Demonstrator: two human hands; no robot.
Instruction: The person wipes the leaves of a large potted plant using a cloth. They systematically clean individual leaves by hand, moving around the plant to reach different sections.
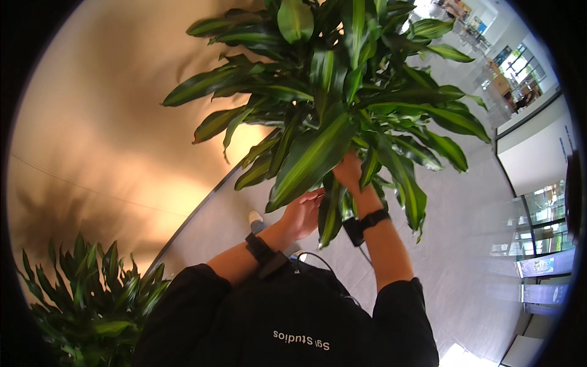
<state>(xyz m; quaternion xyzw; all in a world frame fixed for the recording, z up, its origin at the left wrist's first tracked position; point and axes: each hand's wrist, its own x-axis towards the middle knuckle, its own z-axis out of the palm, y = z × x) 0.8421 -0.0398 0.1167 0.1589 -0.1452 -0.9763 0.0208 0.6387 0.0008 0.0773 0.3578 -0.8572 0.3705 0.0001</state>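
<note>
A large potted-type plant with long green leaves striped yellow-green (316, 151) fills the upper middle of the head view. My left hand (302, 215) is at its lower leaves, palm turned partly up, with its fingertips beside a hanging leaf; a thin dark item shows near the fingers, too small to name. My right hand (349, 170) reaches in among the leaves to the right, its fingers hidden by the foliage. Black straps with small devices are on both wrists, the right one (375, 219) with a cable below it.
A second leafy plant (96, 298) stands at the lower left. A warmly lit beige wall (91, 137) runs along the left, meeting the grey floor (449, 257) at a dark edge. Glass panels (548, 220) and a white wall or counter (532, 156) are at the right.
</note>
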